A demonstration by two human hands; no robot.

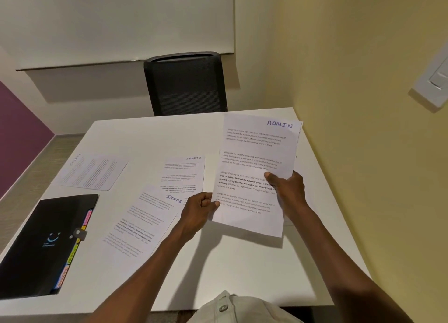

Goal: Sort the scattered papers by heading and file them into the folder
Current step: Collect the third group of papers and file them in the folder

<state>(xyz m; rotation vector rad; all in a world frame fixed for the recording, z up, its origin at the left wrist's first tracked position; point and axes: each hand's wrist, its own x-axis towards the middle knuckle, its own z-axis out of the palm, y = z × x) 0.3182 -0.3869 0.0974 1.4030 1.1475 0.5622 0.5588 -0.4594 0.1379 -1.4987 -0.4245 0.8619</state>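
ADMIN sheets (257, 167): raised above the table (242, 262), long axis running away from the person; left hand (198, 208) pinches the left edge, right hand (288, 189) grips the right. Folder (46, 245): closed, flat, far left, nearer the left hand. SPORTS sheets (143, 221) lie between.

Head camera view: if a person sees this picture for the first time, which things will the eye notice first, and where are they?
First comes the ADMIN sheet, held up over the right side of the white table, pinched by the left hand at its left edge and the right hand at its right edge. Next, the black folder with coloured tabs lies at the table's near left corner. Between them, two SPORTS sheets lie flat.
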